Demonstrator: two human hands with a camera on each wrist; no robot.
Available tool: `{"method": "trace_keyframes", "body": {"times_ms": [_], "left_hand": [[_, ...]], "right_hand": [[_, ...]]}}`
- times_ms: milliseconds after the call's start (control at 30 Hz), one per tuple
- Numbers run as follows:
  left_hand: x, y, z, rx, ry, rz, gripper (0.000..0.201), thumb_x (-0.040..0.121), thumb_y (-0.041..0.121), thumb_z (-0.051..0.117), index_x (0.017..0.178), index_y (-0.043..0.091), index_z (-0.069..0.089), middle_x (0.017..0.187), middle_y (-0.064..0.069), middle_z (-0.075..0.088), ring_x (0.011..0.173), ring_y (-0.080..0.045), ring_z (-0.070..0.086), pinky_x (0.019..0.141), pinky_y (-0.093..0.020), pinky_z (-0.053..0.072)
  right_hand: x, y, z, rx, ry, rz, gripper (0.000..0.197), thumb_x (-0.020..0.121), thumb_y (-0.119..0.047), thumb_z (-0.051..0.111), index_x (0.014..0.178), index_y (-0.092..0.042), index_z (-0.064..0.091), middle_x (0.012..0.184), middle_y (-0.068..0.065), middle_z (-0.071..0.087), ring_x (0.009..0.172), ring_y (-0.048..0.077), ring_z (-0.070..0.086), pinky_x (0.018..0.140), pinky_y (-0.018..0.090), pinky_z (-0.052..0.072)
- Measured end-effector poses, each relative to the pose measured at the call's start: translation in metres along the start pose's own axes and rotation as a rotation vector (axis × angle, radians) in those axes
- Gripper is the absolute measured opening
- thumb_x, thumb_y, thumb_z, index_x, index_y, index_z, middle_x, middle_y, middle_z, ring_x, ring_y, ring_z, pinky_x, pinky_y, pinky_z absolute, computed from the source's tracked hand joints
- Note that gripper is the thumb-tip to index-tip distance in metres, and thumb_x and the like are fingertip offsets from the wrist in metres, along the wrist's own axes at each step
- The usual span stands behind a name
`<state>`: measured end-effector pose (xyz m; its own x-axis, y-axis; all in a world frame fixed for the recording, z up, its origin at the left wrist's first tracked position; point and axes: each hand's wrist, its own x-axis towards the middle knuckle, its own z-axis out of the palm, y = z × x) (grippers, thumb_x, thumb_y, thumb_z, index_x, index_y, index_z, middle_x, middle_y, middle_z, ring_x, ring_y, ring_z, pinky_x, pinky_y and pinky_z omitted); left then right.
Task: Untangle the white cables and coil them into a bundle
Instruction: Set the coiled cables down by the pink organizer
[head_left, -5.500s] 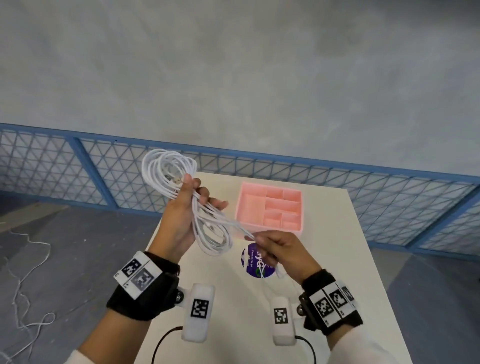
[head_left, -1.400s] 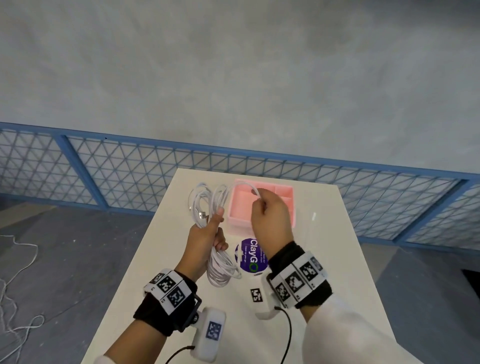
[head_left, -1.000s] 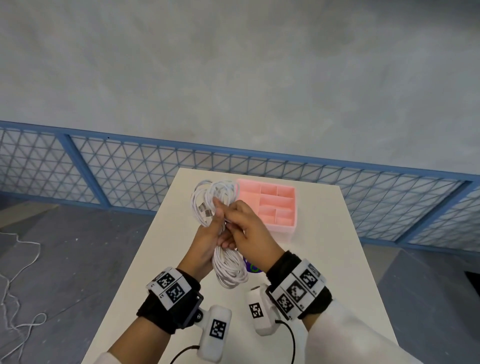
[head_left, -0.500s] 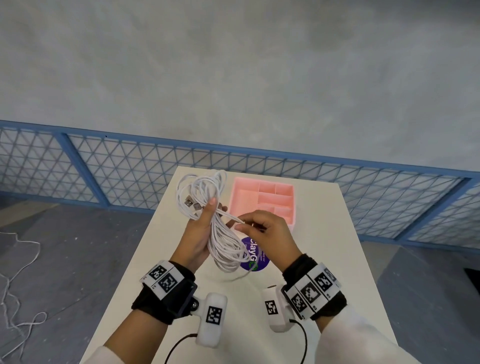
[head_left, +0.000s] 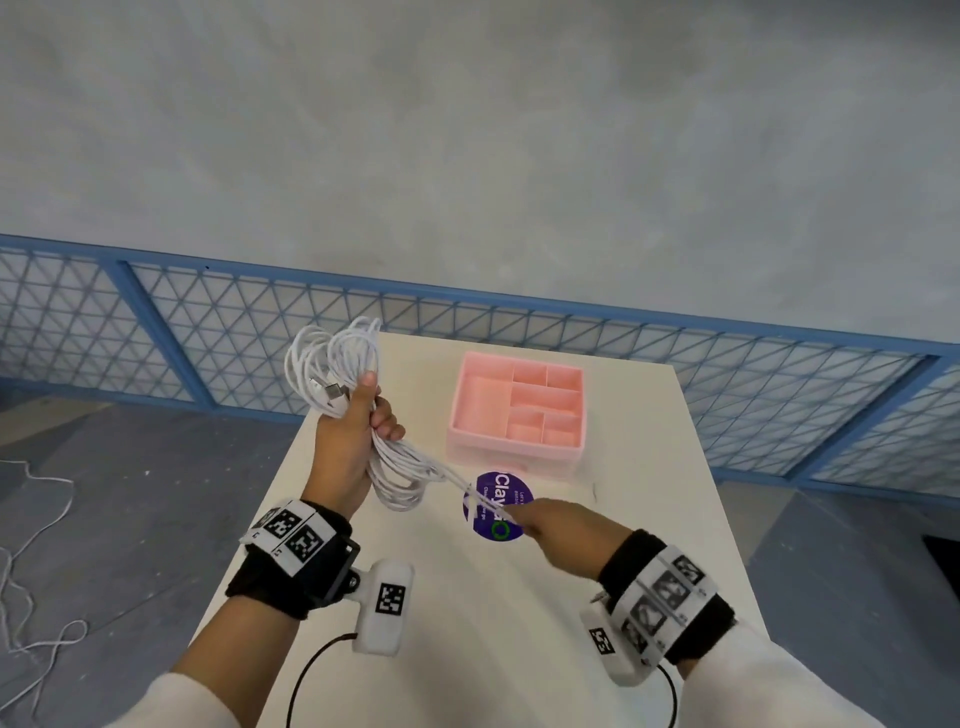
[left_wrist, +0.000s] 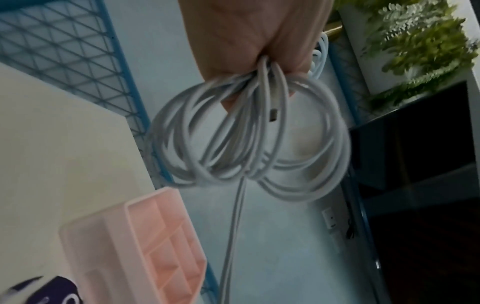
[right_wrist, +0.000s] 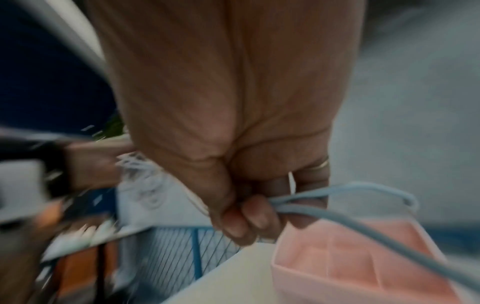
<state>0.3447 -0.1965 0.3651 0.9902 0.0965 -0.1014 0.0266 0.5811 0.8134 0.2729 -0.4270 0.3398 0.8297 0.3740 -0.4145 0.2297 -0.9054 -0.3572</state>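
The left hand (head_left: 347, 447) is raised above the near-left part of the white table (head_left: 613, 597), its fingers and thumb curled round the middle of the white cables (head_left: 332, 364). The coiled loops fan out above the fist and hang below it — in the left wrist view several rings of cable (left_wrist: 249, 139) spread from the grip, a metal plug end lying among them. A pair of strands (head_left: 452, 478) runs taut from the bundle down and to the right, into the right hand (head_left: 561, 530). That hand is held low over the table, near its middle, just right of the purple round sticker (head_left: 496, 506); the right wrist view, though blurred, shows thumb and fingertips (right_wrist: 244, 224) pinching the strands.

The pink divided tray (head_left: 517, 410) stands beyond both hands toward the far edge, apart from the cables. The bundle is held just inside the table's left edge, with grey floor below on that side. A blue mesh fence (head_left: 218, 332) runs behind the far edge — bare tabletop lies open to the right of the right hand and nearer the person.
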Motion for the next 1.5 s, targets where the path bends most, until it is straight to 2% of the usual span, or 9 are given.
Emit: {"method": "trace_keyframes", "body": {"times_ms": [167,333,633,767,967,1133,1267,1367,1500], "left_hand": [[-0.007,-0.009,0.000,0.383,0.024,0.181,0.028,0.092,0.022,0.058,0.067,0.017,0.049,0.045,0.008,0.043,0.043,-0.009,0.041,0.047,-0.022,0.037],[-0.027,-0.016,0.018,0.530,-0.043,0.120,0.034,0.090,0.022,0.060,0.059,0.013,0.048,0.046,0.003,0.047,0.046,-0.014,0.044,0.052,-0.025,0.039],[-0.059,-0.028,0.032,0.415,-0.240,-0.054,0.025,0.097,0.014,0.046,0.080,0.014,0.064,0.065,0.005,0.066,0.068,-0.009,0.063,0.062,-0.022,0.049],[-0.064,-0.031,0.037,0.404,-0.177,-0.045,0.023,0.096,0.022,0.051,0.081,0.013,0.065,0.060,0.006,0.063,0.060,-0.008,0.060,0.057,-0.021,0.047],[-0.061,-0.040,0.028,0.336,-0.031,-0.039,0.035,0.089,0.041,0.055,0.079,0.007,0.062,0.069,-0.010,0.063,0.064,-0.024,0.061,0.062,-0.033,0.048],[-0.067,-0.053,0.030,0.281,-0.013,-0.147,0.044,0.094,0.045,0.045,0.114,0.012,0.064,0.106,-0.010,0.073,0.101,-0.022,0.069,0.091,-0.036,0.051],[-0.076,-0.063,0.030,0.180,-0.094,-0.286,0.056,0.090,0.053,0.041,0.121,0.011,0.061,0.117,-0.010,0.069,0.113,-0.020,0.063,0.101,-0.036,0.044],[-0.089,-0.078,0.030,0.236,-0.125,-0.354,0.052,0.092,0.051,0.039,0.122,0.015,0.060,0.116,-0.003,0.070,0.115,-0.012,0.061,0.100,-0.028,0.042],[-0.119,-0.102,0.027,0.305,-0.140,-0.467,0.046,0.097,0.048,0.031,0.114,0.019,0.062,0.110,0.002,0.072,0.108,-0.006,0.063,0.090,-0.021,0.043]], "right_hand": [[-0.014,-0.063,-0.009,-0.455,0.075,-0.377,0.024,0.079,0.009,0.047,0.098,0.004,0.061,0.089,0.020,0.063,0.081,0.036,0.061,0.073,0.039,0.042],[0.002,-0.079,-0.035,-0.317,0.396,-0.724,0.019,0.070,0.000,0.067,0.083,-0.014,0.072,0.066,0.002,0.065,0.063,0.023,0.059,0.062,0.027,0.040],[0.008,-0.066,-0.054,0.059,0.630,-0.369,0.053,0.053,-0.049,0.080,0.067,-0.024,0.036,0.059,-0.009,0.049,0.055,0.013,0.044,0.069,0.025,0.023],[0.006,-0.067,-0.040,0.015,0.751,-0.214,0.038,0.054,-0.056,0.066,0.054,-0.024,0.047,0.061,-0.010,0.056,0.069,0.016,0.045,0.074,0.034,0.025],[0.004,-0.072,-0.016,-0.025,0.793,-0.032,0.034,0.064,-0.052,0.064,0.093,-0.033,0.068,0.127,-0.001,0.046,0.115,0.022,0.035,0.096,0.039,0.027],[0.008,-0.085,0.013,0.163,0.520,-0.089,0.067,0.080,-0.027,0.025,0.144,-0.011,0.020,0.146,0.010,0.032,0.130,0.026,0.033,0.109,0.044,0.031],[0.003,-0.074,0.015,0.097,0.553,-0.113,0.068,0.084,-0.041,0.006,0.141,-0.010,0.027,0.128,0.010,0.053,0.115,0.024,0.049,0.099,0.036,0.038],[-0.007,-0.052,0.019,0.121,0.542,-0.110,0.051,0.095,-0.035,0.027,0.142,-0.014,0.026,0.107,0.010,0.061,0.097,0.026,0.056,0.074,0.029,0.037],[-0.024,-0.028,0.046,0.047,0.359,-0.129,0.059,0.096,-0.035,0.038,0.144,-0.009,0.018,0.113,0.013,0.061,0.096,0.030,0.059,0.078,0.038,0.044]]}}
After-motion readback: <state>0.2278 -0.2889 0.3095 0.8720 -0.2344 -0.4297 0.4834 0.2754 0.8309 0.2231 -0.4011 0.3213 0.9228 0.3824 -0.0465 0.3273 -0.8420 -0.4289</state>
